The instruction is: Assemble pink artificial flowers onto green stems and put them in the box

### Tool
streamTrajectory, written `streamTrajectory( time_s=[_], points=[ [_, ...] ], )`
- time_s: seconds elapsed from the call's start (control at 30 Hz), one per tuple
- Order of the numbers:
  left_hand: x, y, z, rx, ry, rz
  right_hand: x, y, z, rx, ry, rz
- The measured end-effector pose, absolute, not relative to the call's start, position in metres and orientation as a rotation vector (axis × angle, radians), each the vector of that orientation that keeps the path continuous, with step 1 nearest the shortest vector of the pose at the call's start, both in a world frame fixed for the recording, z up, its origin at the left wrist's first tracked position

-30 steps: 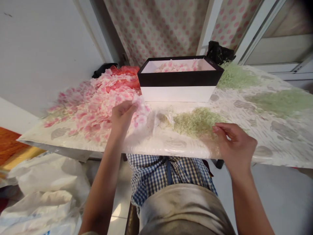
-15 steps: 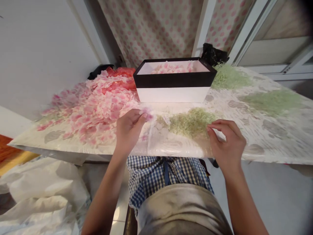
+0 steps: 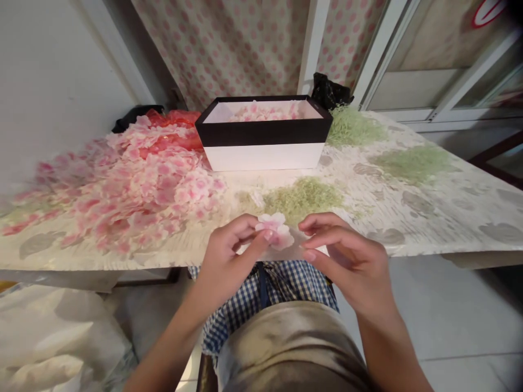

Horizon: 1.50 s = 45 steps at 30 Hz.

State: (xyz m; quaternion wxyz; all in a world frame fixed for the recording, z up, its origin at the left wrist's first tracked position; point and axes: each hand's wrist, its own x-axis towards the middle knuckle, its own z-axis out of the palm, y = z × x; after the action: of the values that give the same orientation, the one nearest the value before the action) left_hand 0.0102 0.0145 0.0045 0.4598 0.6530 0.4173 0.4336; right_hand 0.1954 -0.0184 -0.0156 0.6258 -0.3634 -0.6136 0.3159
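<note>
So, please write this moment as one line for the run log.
left hand: pinches pink fabric flower | right hand: fingertips at flower | pink petal pile: left | black-and-white box: behind

In front of you, a black-and-white rectangular cardboard box (image 3: 263,141) stands on the leaf-patterned plastic-covered surface (image 3: 449,218), with pink petals inside it. To its left you have a broad heap of loose pink fabric petals (image 3: 122,190). Clumps of pale green shredded filler (image 3: 302,196) lie to its right. Behind hangs a pink polka-dot curtain (image 3: 237,49).
</note>
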Motion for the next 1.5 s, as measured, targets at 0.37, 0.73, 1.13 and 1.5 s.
streamTrajectory(
  time_s=[0.37,0.73,1.13,1.5],
  points=[
    [0.009,0.006,0.003,1.023,0.588,0.565,0.205,-0.02,-0.017,-0.625,-1.571,0.849],
    [0.014,0.0,-0.009,0.803,0.515,0.376,0.203,-0.025,-0.025,-0.44,-1.72,0.609],
    [0.017,0.005,-0.018,0.783,0.503,0.186,0.203,-0.021,-0.024,-0.303,-1.679,1.009],
    [0.016,-0.006,-0.016,0.874,0.484,0.29,0.207,-0.031,-0.033,-0.482,-1.605,1.043]
  ],
)
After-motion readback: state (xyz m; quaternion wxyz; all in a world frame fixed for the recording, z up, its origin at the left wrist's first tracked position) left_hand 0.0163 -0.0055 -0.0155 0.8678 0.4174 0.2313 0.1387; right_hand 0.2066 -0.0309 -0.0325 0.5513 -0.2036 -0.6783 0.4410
